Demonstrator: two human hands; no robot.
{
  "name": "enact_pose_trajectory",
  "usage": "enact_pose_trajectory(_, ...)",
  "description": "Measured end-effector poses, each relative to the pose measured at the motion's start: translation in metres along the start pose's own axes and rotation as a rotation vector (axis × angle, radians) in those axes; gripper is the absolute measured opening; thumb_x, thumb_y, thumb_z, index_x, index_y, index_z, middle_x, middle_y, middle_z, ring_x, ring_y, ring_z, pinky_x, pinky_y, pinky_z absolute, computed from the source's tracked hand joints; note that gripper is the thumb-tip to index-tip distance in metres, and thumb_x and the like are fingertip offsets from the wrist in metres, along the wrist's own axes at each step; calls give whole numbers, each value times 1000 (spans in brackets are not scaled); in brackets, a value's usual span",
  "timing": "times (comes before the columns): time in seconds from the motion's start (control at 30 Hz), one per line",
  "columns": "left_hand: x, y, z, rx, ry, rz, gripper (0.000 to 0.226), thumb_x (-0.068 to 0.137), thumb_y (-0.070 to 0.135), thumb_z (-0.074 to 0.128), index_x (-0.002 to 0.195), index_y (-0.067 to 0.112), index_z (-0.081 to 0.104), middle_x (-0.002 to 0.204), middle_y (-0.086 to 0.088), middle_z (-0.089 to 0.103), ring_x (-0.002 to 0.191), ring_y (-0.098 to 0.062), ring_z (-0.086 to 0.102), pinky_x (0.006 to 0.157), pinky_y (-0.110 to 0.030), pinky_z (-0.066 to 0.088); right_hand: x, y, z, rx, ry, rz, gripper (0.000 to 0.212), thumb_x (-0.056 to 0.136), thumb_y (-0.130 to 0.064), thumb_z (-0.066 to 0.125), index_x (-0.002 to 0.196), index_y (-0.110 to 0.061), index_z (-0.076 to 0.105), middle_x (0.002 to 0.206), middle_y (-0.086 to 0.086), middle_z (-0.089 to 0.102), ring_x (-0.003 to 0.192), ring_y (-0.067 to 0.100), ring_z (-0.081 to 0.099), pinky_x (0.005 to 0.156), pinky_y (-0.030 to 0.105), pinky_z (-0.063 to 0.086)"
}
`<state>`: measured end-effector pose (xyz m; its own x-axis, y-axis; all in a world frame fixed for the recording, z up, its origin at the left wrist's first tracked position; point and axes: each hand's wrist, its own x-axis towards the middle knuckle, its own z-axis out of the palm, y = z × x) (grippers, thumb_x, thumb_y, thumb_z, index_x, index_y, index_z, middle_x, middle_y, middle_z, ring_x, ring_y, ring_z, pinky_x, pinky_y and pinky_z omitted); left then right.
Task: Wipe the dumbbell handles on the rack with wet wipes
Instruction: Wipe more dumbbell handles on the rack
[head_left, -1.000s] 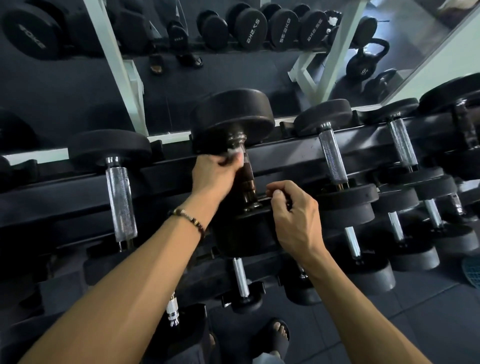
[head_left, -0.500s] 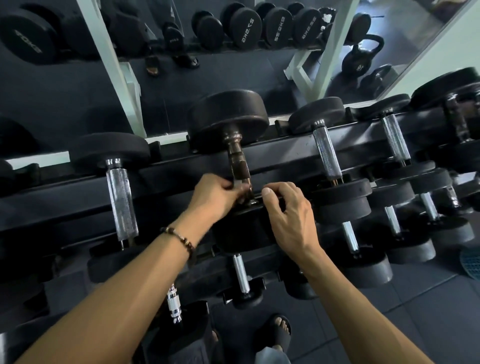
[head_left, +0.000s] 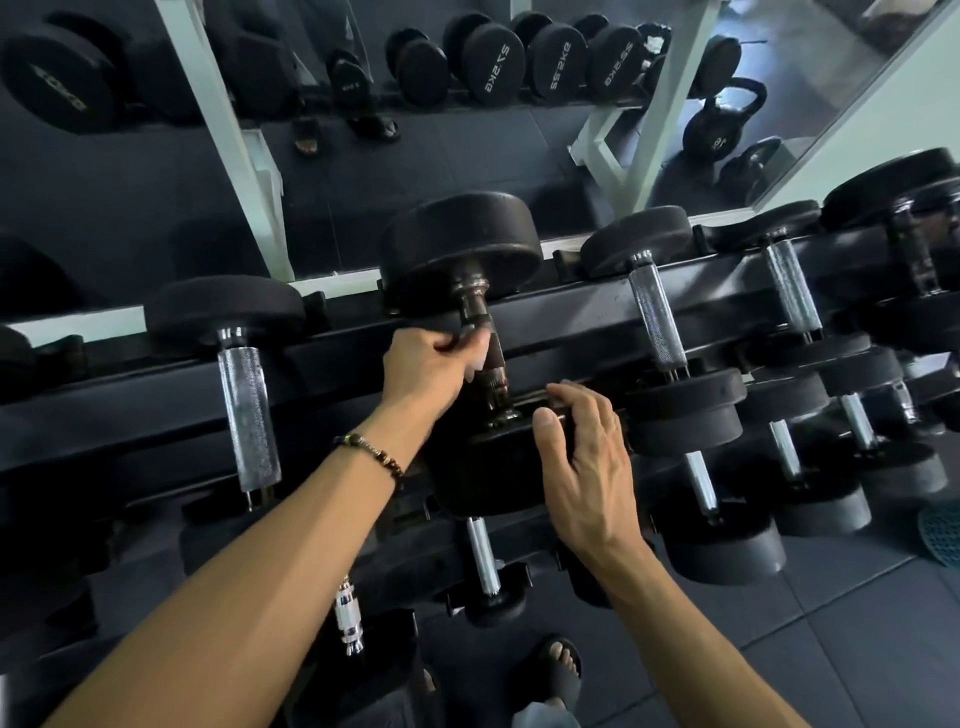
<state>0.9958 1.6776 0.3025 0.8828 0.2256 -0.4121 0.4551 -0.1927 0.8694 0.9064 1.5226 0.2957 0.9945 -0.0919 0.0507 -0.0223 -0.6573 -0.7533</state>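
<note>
Frame centre: left hand (head_left: 428, 366) grips dark dumbbell handle (head_left: 485, 345) with wet wipe (head_left: 479, 358); right hand (head_left: 584, 457), fingers relaxed, rests on lower weight head (head_left: 483, 467). Rack (head_left: 337, 364) spans frame.

Big mirror (head_left: 415, 171) runs along the wall behind everything, with white frame posts (head_left: 223, 135) showing in it. There's a black kettlebell (head_left: 719, 122) in the reflection, up top right. Floor's dark rubber tile (head_left: 857, 649), and a teal mesh mat thing (head_left: 943, 535) pokes in at the right edge. Person's in black sandals (head_left: 556, 670), toes out, plus a beaded bracelet (head_left: 371, 454) on one wrist.
</note>
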Motion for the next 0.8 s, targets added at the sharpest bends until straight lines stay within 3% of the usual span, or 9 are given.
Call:
enact_pose_trajectory(0.1,15,13,5,-222,110,-17,20,84,41,74,75,23,71,81,1,72,78,-12,68,72,-23,52,2,0,-1,5,7,-6,61,91,-62,31,126,-20,57,127,-9,52,119,3,43,94,7,30)
enact_pose_trajectory(0.2,16,5,-2,-309,-104,-108,25,86,40,72,83,15,72,97,-9,75,94,-25,71,90,-39,56,3,1,1,-7,24,-20,57,92,-60,33,122,-19,59,121,-9,54,113,4,46,92,8,32)
enact_pose_trajectory(0.3,-1,-10,-15,-136,-296,-159,28,89,33,70,98,6,75,99,-10,75,91,-23,71,90,-34,56,3,1,2,-3,53,-30,51,93,-56,35,117,-19,61,115,-8,57,108,6,49,90,9,33)
enact_pose_trajectory(0.37,2,-12,-18,-219,-313,-154,30,91,28,68,106,2,73,103,-13,74,97,-27,70,94,-37,54,3,1,2,0,51,-31,50,93,-56,36,116,-19,61,114,-8,57,107,7,50,89,10,34)
enact_pose_trajectory(0.47,17,0,-11,-533,-244,-212,29,98,20,58,118,1,66,114,-14,68,117,-34,62,97,-44,53,3,2,2,2,46,-32,50,93,-56,35,116,-20,61,113,-8,58,107,8,51,89,15,37)
enact_pose_trajectory(0.57,12,1,-4,-607,-335,-259,34,105,19,39,128,7,60,118,-10,68,108,-26,67,85,-33,57,4,4,3,-6,51,-31,49,93,-57,35,115,-21,61,112,-10,57,106,7,50,89,20,38)
enact_pose_trajectory(0.7,-6,-17,-21,-409,-580,-292,33,103,14,40,124,11,65,119,-3,71,112,-18,66,95,-29,49,4,5,4,-10,72,-46,48,94,-56,35,114,-22,61,112,-10,58,106,6,49,91,28,39)
enact_pose_trajectory(0.73,-4,-15,-22,-374,-580,-257,31,102,12,42,119,10,68,116,-4,72,111,-19,67,95,-29,50,5,5,4,-11,67,-45,48,93,-57,35,114,-22,61,112,-9,58,106,6,49,91,29,40)
enact_pose_trajectory(0.8,3,-8,-17,-393,-435,-168,26,101,5,45,107,6,71,109,-7,74,98,-18,70,87,-25,55,5,4,4,-11,67,-43,49,93,-57,35,113,-21,61,112,-9,58,105,6,48,91,31,41)
